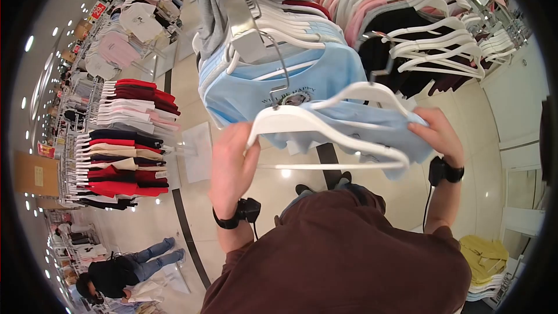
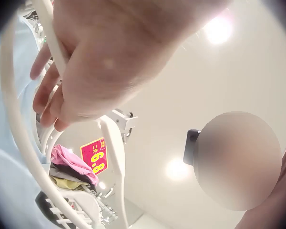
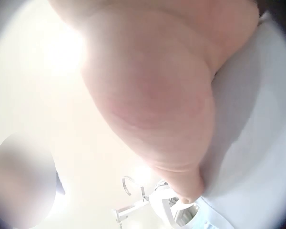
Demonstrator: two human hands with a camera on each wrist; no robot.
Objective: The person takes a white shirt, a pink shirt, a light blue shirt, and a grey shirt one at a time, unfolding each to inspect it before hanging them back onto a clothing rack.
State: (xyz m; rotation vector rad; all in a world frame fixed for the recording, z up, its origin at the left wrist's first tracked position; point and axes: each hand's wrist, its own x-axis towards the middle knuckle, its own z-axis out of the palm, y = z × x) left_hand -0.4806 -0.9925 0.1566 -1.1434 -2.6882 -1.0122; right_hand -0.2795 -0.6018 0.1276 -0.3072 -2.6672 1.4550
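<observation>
My left hand [image 1: 229, 166] grips one end of a bare white hanger [image 1: 302, 117], which has a straight lower bar. Behind it, a light blue shirt [image 1: 401, 142] hangs bunched on a second white hanger [image 1: 372, 90]. My right hand [image 1: 439, 134] pinches that shirt at the hanger's right end, thumb on top. In the left wrist view, the left fingers [image 2: 47, 98] curl behind the hanger arm. The right wrist view has the right hand [image 3: 152, 95] against the pale blue cloth, its fingers mostly hidden. Just beyond hangs a printed light blue T-shirt [image 1: 244, 96].
A metal rack arm [image 1: 241, 20] carries the T-shirts ahead, with a grey garment [image 1: 209, 0] draped over it. More clothes and white hangers [image 1: 436, 46] hang at the right. Red and dark garments [image 1: 125, 168] fill a left rack. A person [image 1: 110, 276] stands at lower left.
</observation>
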